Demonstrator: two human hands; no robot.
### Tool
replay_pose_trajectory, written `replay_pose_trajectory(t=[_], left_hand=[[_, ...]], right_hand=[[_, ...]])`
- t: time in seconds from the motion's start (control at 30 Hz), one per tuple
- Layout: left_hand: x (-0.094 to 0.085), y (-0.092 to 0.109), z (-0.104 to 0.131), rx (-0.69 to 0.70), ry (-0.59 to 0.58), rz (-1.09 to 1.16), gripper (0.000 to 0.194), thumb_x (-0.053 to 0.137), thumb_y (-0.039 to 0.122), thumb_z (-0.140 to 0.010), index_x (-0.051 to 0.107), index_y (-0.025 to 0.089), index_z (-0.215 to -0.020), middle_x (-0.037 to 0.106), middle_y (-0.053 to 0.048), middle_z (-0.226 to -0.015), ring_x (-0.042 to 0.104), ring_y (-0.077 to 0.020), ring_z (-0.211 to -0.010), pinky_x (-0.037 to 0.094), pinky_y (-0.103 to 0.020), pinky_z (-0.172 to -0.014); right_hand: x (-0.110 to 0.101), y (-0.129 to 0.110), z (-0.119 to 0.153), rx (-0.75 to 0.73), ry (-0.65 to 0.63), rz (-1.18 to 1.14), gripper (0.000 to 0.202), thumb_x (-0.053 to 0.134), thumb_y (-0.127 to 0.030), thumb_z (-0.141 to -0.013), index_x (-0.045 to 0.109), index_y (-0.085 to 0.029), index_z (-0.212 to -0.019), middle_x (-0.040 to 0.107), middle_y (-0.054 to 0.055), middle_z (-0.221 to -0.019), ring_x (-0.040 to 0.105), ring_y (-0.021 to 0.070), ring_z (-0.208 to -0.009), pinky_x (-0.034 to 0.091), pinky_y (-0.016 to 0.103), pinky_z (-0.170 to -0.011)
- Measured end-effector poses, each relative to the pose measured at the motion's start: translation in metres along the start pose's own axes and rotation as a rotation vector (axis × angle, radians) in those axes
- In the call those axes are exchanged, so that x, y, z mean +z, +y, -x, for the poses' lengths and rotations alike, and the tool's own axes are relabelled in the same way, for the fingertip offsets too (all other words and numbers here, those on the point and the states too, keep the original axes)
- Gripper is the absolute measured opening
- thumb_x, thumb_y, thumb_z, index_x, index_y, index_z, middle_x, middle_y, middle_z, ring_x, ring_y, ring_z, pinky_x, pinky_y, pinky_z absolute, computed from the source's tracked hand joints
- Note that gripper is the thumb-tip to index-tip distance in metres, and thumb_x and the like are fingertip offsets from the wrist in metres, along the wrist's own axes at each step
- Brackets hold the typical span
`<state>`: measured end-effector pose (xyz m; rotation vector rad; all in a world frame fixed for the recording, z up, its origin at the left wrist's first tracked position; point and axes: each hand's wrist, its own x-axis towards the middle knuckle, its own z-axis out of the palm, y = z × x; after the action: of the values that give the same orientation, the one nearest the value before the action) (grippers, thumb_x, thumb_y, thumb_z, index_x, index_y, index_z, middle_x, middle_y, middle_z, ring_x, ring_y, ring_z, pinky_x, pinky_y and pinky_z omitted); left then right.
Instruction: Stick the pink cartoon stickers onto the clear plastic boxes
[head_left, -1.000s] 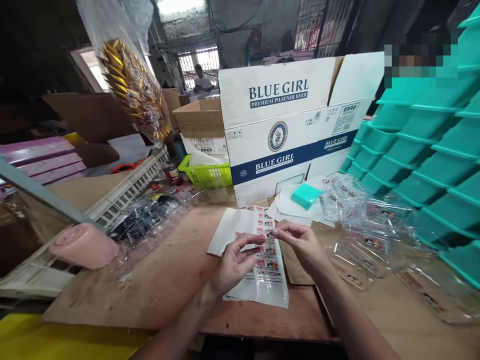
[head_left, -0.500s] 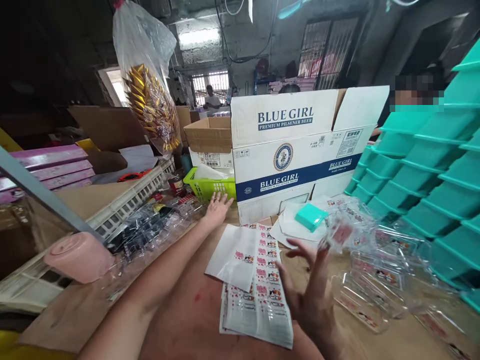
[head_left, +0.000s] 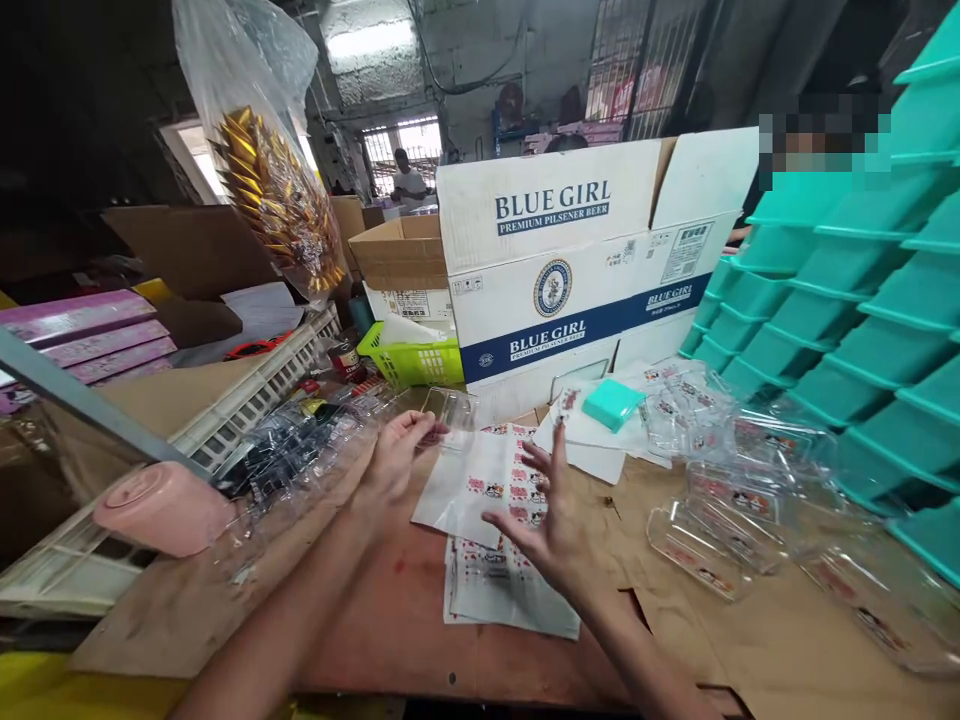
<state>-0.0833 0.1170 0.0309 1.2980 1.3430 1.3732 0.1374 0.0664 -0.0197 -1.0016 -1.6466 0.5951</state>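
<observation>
My left hand (head_left: pixel 401 450) pinches the edge of a clear plastic case (head_left: pixel 448 412), held above the left edge of the sticker sheets. My right hand (head_left: pixel 551 515) is raised over the sheets with its fingers spread. At its index fingertip shows a small pink-printed sticker (head_left: pixel 568 400); I cannot tell whether it clings to the finger or lies behind. Below both hands, sticker sheets (head_left: pixel 517 590) with pink prints and cartoon cats lie in a stack, partly covered by a white sheet (head_left: pixel 454 495). To the right lie clear cases with cat stickers (head_left: pixel 701 550).
A white beer carton (head_left: pixel 555 250) stands at the back, beside a green basket (head_left: pixel 420 360). A turquoise block (head_left: pixel 613 404) lies on white paper. Stacked turquoise bins (head_left: pixel 847 330) rise at right. Clear cases (head_left: pixel 300 450) and a pink tub (head_left: pixel 165 508) lie at left. A person (head_left: pixel 407 178) is far behind.
My left hand has drawn back from beside the green basket and now holds a clear case. My right hand has moved left, away from the cases, over the sheets. The view has shifted slightly.
</observation>
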Motion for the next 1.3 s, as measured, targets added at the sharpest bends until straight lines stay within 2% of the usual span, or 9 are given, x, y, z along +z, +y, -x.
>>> replay_pose_trajectory(t=[0.1, 0.2, 0.37, 0.47, 0.63, 0.8, 0.9, 1.07, 1.3], left_hand=[[0.025, 0.007, 0.046, -0.206, -0.171, 0.323, 0.033, 0.077, 0.044, -0.073, 0.064, 0.016, -0.087, 0.07, -0.004, -0.079, 0.061, -0.0114, -0.067, 0.049, -0.024, -0.069], [0.031, 0.008, 0.071, -0.432, -0.346, 0.567, 0.029, 0.082, 0.032, -0.071, 0.07, 0.015, -0.092, 0.066, -0.002, -0.071, 0.058, -0.0093, -0.06, 0.049, -0.022, -0.063], [0.021, 0.004, 0.081, -0.509, -0.477, 0.682, 0.022, 0.082, 0.03, -0.07, 0.071, 0.012, -0.077, 0.057, 0.0, -0.058, 0.05, -0.0062, -0.05, 0.047, -0.019, -0.053], [0.021, 0.005, 0.088, -0.539, -0.569, 0.705, 0.026, 0.079, 0.036, -0.074, 0.07, 0.011, -0.073, 0.055, 0.0, -0.054, 0.047, -0.0063, -0.046, 0.046, -0.019, -0.048], [0.025, -0.005, 0.092, -0.466, -0.36, 0.706, 0.022, 0.076, 0.031, -0.079, 0.07, 0.014, -0.091, 0.071, -0.007, -0.083, 0.067, -0.0139, -0.074, 0.057, -0.027, -0.074], [0.037, -0.017, 0.094, -0.386, -0.214, 0.699, 0.026, 0.074, 0.021, -0.08, 0.064, 0.015, -0.103, 0.074, -0.01, -0.104, 0.071, -0.0216, -0.099, 0.055, -0.034, -0.091], [0.051, -0.012, 0.104, -0.352, -0.218, 0.716, 0.029, 0.072, 0.02, -0.081, 0.062, 0.015, -0.108, 0.073, -0.012, -0.108, 0.069, -0.0262, -0.107, 0.052, -0.041, -0.098], [0.078, 0.002, 0.123, -0.357, -0.187, 0.702, 0.037, 0.078, 0.018, -0.074, 0.062, 0.015, -0.107, 0.075, -0.01, -0.104, 0.071, -0.026, -0.1, 0.053, -0.044, -0.097], [0.102, -0.005, 0.139, -0.324, -0.231, 0.64, 0.027, 0.076, 0.018, -0.078, 0.065, 0.013, -0.102, 0.075, -0.01, -0.105, 0.071, -0.0235, -0.099, 0.056, -0.04, -0.092]], right_hand=[[0.011, 0.004, -0.013, 0.049, -0.107, -0.186, 0.142, 0.087, -0.05, -0.06, -0.018, -0.028, -0.154, 0.037, 0.021, -0.148, 0.052, 0.0344, -0.126, 0.052, 0.049, -0.094], [-0.003, 0.007, -0.012, 0.093, -0.226, -0.33, 0.139, 0.086, -0.046, -0.063, -0.016, -0.027, -0.155, 0.054, 0.017, -0.13, 0.062, 0.0278, -0.108, 0.056, 0.042, -0.086], [-0.034, 0.0, -0.004, 0.107, -0.401, -0.381, 0.137, 0.089, -0.041, -0.06, -0.008, -0.033, -0.156, 0.041, 0.017, -0.147, 0.043, 0.03, -0.135, 0.046, 0.048, -0.103], [-0.039, 0.0, -0.008, 0.139, -0.501, -0.5, 0.135, 0.087, -0.046, -0.062, -0.009, -0.031, -0.156, 0.045, 0.018, -0.145, 0.051, 0.0279, -0.13, 0.048, 0.044, -0.101], [-0.038, 0.022, -0.019, 0.088, -0.277, -0.128, 0.111, 0.075, -0.037, -0.078, -0.002, -0.028, -0.157, 0.054, 0.015, -0.135, 0.058, 0.0256, -0.118, 0.051, 0.044, -0.097], [-0.049, 0.021, -0.012, -0.048, -0.24, 0.121, 0.088, 0.064, -0.027, -0.085, 0.012, -0.027, -0.157, 0.047, 0.015, -0.143, 0.049, 0.0286, -0.126, 0.039, 0.051, -0.109], [-0.063, -0.008, 0.011, 0.13, -0.205, -0.206, 0.078, 0.061, -0.03, -0.09, 0.019, -0.028, -0.155, 0.061, 0.01, -0.109, 0.061, 0.0227, -0.097, 0.052, 0.044, -0.09], [-0.079, -0.048, 0.062, 0.497, -0.515, -1.02, 0.083, 0.068, -0.036, -0.088, 0.017, -0.034, -0.153, 0.059, 0.0, -0.082, 0.058, 0.0115, -0.056, 0.056, 0.033, -0.059], [-0.079, -0.041, 0.098, 0.636, -0.482, -1.32, 0.08, 0.071, -0.028, -0.087, 0.024, -0.038, -0.151, 0.06, -0.004, -0.076, 0.049, 0.0028, -0.044, 0.058, 0.03, -0.054]])
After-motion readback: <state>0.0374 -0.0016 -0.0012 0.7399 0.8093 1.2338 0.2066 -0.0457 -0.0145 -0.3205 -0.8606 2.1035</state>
